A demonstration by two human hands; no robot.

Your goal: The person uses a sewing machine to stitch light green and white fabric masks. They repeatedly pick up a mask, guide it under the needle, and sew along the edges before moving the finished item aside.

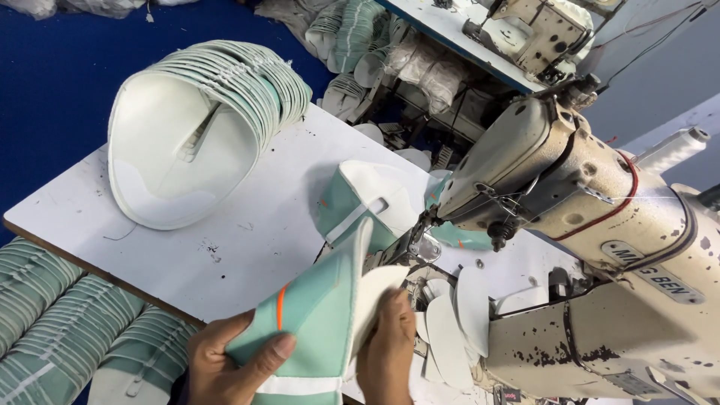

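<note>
At the desk's (pixel 247 247) near edge, the left hand (pixel 229 364) and right hand (pixel 386 349) close their fingers on a mint panel (pixel 315 315) beside the sewing machine (pixel 570 225); loose grip risks it slipping crooked under the needle.

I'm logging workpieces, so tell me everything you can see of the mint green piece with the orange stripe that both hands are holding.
The mint green fabric shoe-upper piece looks like soft padded cloth with a short orange stripe, white edging and a white band low down. It is folded and stands nearly upright at the white table's near edge, beside the sewing machine. The left hand pinches its green face; the right hand grips its white lining.
</note>
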